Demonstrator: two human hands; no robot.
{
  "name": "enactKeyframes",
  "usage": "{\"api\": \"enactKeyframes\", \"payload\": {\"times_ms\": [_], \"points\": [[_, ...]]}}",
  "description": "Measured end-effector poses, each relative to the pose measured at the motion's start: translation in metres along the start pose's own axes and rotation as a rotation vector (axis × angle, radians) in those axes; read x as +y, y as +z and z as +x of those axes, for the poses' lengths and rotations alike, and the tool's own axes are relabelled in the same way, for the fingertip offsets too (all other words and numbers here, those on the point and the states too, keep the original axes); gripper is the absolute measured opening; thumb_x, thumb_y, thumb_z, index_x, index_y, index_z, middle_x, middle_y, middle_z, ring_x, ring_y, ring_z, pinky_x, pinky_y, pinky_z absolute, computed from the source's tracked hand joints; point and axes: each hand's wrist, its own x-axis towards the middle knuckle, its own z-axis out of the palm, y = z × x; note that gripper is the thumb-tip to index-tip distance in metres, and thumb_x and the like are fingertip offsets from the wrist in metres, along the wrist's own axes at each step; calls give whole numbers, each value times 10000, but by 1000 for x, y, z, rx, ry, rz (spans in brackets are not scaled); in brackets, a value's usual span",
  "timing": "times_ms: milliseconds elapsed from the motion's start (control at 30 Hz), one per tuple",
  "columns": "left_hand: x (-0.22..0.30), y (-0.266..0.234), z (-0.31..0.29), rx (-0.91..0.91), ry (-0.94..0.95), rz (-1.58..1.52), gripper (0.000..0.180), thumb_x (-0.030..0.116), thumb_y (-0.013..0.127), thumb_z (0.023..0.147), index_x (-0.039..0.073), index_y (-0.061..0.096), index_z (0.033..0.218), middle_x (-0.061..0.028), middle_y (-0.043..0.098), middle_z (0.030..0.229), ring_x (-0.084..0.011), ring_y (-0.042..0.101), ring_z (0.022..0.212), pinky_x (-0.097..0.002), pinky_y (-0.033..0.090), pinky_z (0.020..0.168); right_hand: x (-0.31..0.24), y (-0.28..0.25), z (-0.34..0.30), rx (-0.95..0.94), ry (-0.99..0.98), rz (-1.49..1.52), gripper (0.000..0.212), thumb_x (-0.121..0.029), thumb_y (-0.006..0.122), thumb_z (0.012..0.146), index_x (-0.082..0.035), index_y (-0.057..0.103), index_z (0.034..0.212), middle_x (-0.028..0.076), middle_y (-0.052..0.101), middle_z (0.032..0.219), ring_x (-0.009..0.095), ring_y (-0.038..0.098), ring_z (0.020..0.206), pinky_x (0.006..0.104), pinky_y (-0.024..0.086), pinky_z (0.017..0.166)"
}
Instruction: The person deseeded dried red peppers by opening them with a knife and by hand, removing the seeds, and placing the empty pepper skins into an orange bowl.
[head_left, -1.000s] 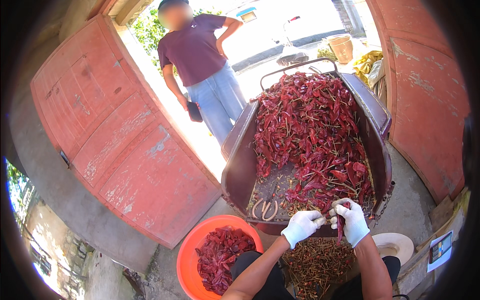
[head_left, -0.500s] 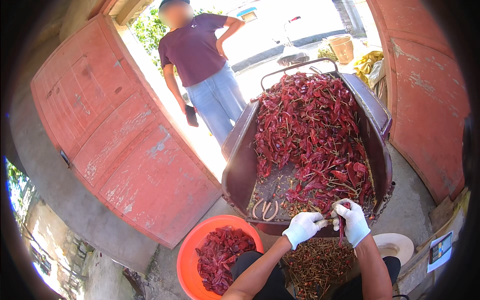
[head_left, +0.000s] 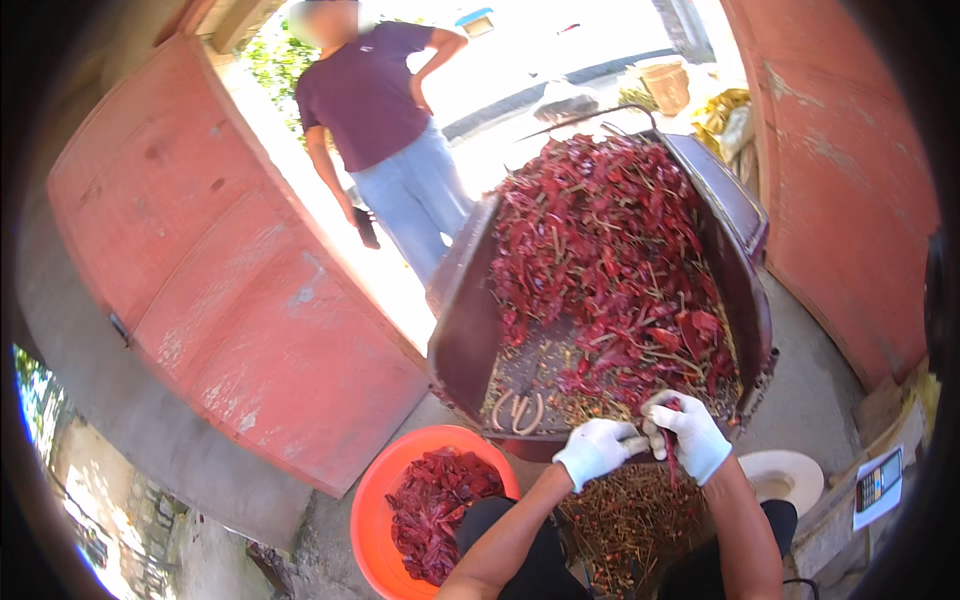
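My right hand [head_left: 692, 437], in a white glove, is closed on a dried red chili pepper [head_left: 671, 455] that hangs down below its fingers. My left hand [head_left: 600, 450], gloved too, is right beside it with fingertips pinched together; whatever they hold is too small to make out. Both hands are at the near edge of a dark metal cart [head_left: 462, 370]. A large heap of dried red chili peppers [head_left: 600, 240] with stems fills much of the cart. Under my hands lies a pile of loose brown stems [head_left: 630, 515].
An orange basin [head_left: 368, 540] with red peppers stands to the left. A pale round dish [head_left: 800, 478] and a keypad device [head_left: 878, 482] are at the right. Red metal doors [head_left: 220, 290] flank the cart. A person [head_left: 385, 130] stands in the doorway, holding a dark object.
The whole view has shifted slightly, moving the scene left and up. My right hand still holds the pepper, and both hands remain close together at the cart's edge.
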Motion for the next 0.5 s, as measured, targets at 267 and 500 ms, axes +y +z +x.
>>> {"api": "enactKeyframes", "payload": {"times_ms": [267,500], "points": [[-27,0,33,295,-80,-290,195,223,683,905,103,748,1045,-139,733,943,-255,725,854,-334,554,761,-3,8,0,-273,197,-172,177,-167,684,923,-19,626,1001,57,646,774,110,598,554,263,495,503],[1,-1,115,372,-43,-133,230,208,683,912,48,739,1067,-114,747,886,-155,699,774,-299,538,711,-5,6,2,-349,195,-204,151,-162,665,935,-24,626,984,43,636,761,99,579,539,258,493,506]]}}
